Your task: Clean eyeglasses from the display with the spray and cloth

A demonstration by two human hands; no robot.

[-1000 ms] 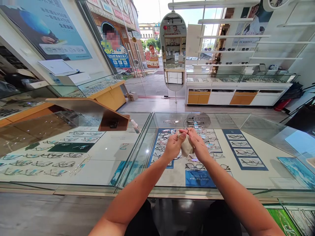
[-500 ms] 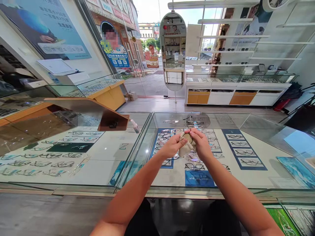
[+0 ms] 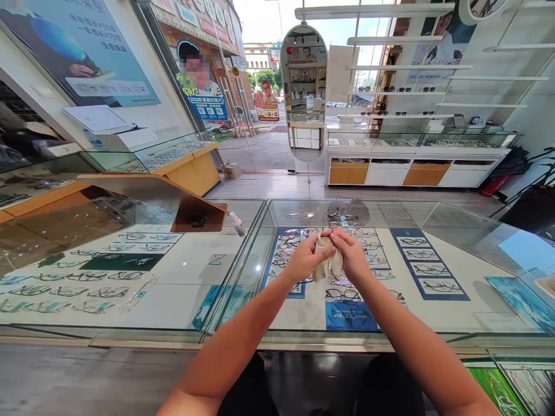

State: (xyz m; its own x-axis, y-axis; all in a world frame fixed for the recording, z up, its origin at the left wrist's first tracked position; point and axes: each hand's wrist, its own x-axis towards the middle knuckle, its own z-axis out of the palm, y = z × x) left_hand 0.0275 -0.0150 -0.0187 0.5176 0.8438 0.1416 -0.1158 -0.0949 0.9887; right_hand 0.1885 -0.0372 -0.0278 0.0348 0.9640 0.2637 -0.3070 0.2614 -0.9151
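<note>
My left hand and my right hand meet above the glass display counter, both closed on a beige cloth. The left thumb presses across the front of the cloth, and the right fingers pinch its upper right edge. Folds hang below the fingers. Whatever the cloth wraps, if anything, is hidden. Just beyond the hands, a pair of glasses rests on the counter's glass. Beneath the hands, rows of frames show inside the case, among them dark-rimmed glasses above a blue card.
To the left, a brown tilted stand, apparently a mirror, and a small white bottle stand on the glass. A narrow blue tray of glasses lies inside the case on the right. Across the floor are an oval mirror and a white cabinet.
The cloth has been folded over, and the round patch seen between my fingers before is now covered. Both hands stay in nearly the same place, with the right fingers slightly shifted.
</note>
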